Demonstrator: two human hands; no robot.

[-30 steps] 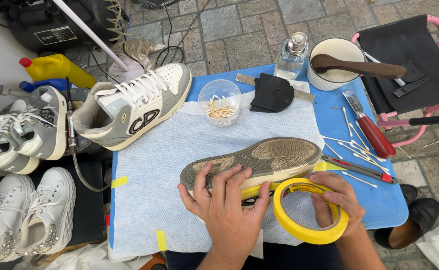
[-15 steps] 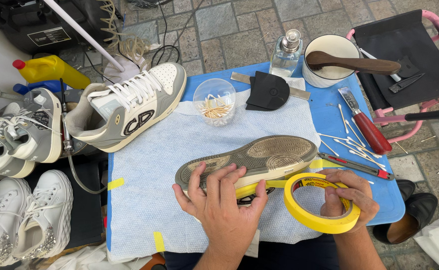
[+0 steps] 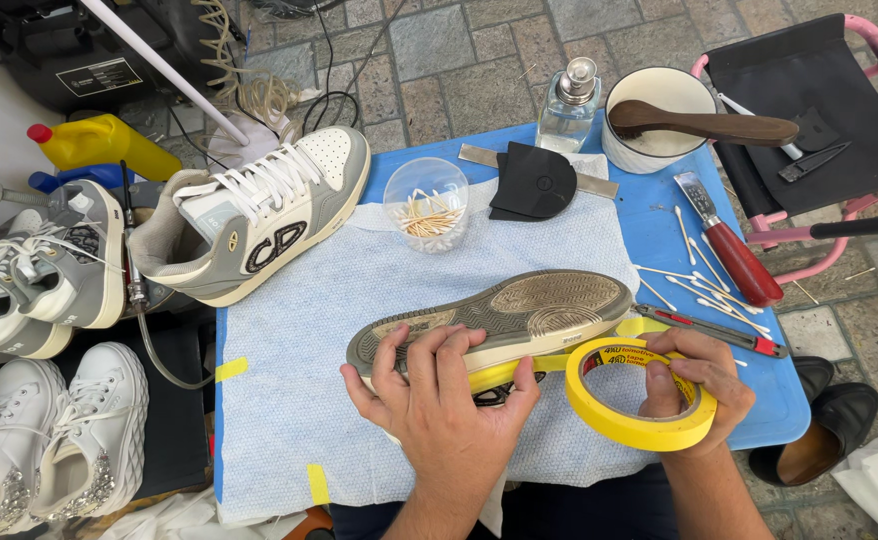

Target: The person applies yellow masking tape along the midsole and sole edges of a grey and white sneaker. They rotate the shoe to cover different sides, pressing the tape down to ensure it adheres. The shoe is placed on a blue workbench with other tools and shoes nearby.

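A sneaker (image 3: 519, 310) lies on its side on the blue cloth (image 3: 359, 300), its worn grey sole facing up. My left hand (image 3: 444, 390) grips its heel end, fingers over the sole edge. A strip of yellow tape (image 3: 519, 368) runs along the sneaker's side wall to a yellow tape roll (image 3: 639, 420). My right hand (image 3: 694, 375) holds that roll just right of the shoe, fingers through its core.
A matching grey and white sneaker (image 3: 259, 215) stands upright at the cloth's far left. A cup of cotton swabs (image 3: 426, 203), a black heel piece (image 3: 534, 183), a glass bottle (image 3: 569, 105), a white bowl (image 3: 659, 120) with a wooden tool, a red-handled knife (image 3: 734, 250) and loose swabs crowd the table. More sneakers (image 3: 49, 350) sit left.
The view has shifted slightly. My right hand and the tape roll have stayed beside the shoe, and my left hand keeps its grip on the heel end.
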